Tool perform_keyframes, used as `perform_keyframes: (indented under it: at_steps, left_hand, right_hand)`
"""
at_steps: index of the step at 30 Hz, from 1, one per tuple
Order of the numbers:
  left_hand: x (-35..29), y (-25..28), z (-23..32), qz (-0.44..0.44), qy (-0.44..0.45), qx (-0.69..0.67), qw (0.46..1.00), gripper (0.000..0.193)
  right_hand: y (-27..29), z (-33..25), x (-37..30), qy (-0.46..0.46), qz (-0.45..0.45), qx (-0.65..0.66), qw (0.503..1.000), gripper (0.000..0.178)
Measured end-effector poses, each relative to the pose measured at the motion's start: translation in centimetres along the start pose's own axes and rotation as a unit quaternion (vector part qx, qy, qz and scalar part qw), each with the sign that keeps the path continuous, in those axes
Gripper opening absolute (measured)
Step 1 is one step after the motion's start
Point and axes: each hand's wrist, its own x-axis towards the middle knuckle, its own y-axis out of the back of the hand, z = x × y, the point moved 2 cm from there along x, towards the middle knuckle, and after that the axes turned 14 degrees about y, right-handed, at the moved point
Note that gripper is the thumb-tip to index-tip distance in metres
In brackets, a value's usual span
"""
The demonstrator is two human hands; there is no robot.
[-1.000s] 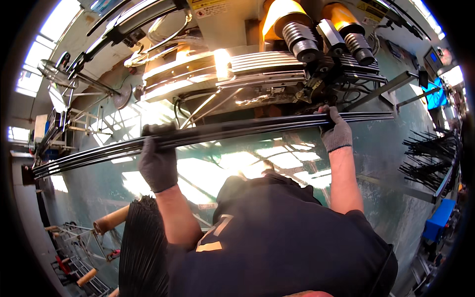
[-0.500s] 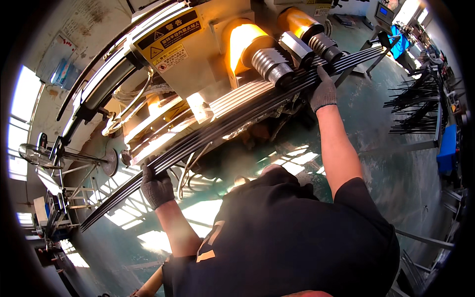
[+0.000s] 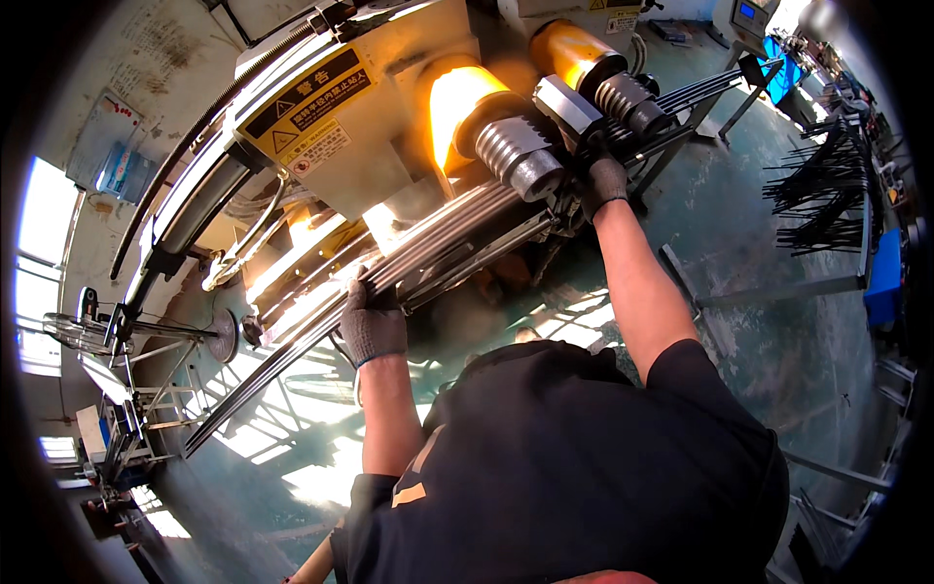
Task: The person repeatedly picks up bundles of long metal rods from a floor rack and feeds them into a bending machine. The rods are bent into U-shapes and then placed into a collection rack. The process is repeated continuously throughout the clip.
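Observation:
A bundle of long thin metal rods (image 3: 449, 230) slants from the lower left up to the right, along the front of a machine (image 3: 360, 127). My left hand (image 3: 374, 326), in a dark knit glove, is wrapped round the bundle left of the middle, thumb on top. Farther right, my gloved right hand (image 3: 605, 183) is closed at the rods just below a hexagonal metal block (image 3: 568, 109); its fingertips are partly hidden. A ribbed steel roller (image 3: 520, 154) on an orange-lit drum stands left of that block, and a second ribbed roller (image 3: 630, 105) to its right.
A rack of black rods (image 3: 822, 190) stands at the right, with a blue bin (image 3: 882, 277) beside it. A metal support frame (image 3: 696, 122) is under the rods' far right end. At the left are a fan (image 3: 83, 331) and a round base plate (image 3: 224, 336).
My left hand has moved right and up with the rods, closer to the machine. The right hand has shifted slightly left and down, below the hexagonal block. The rods now sit nearer the rollers.

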Motion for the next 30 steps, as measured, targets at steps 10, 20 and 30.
perform_keyframes:
  at_steps: [10, 20, 30]
  left_hand:
    - [1.5, 9.9, 11.5, 0.014, -0.071, -0.011, 0.997, 0.041]
    - [1.3, 1.3, 1.8, 0.044, -0.064, 0.072, 0.994, 0.034]
    - [2.6, 9.4, 11.0, -0.086, -0.09, -0.004, 0.992, 0.028]
  right_hand:
    - [-0.8, 0.3, 1.3, 0.035, 0.033, 0.039, 0.998, 0.042]
    - [1.6, -0.3, -1.2, 0.04, 0.008, 0.001, 0.999, 0.042]
    - [14.0, 4.8, -3.7, -0.076, -0.008, 0.026, 0.997, 0.038]
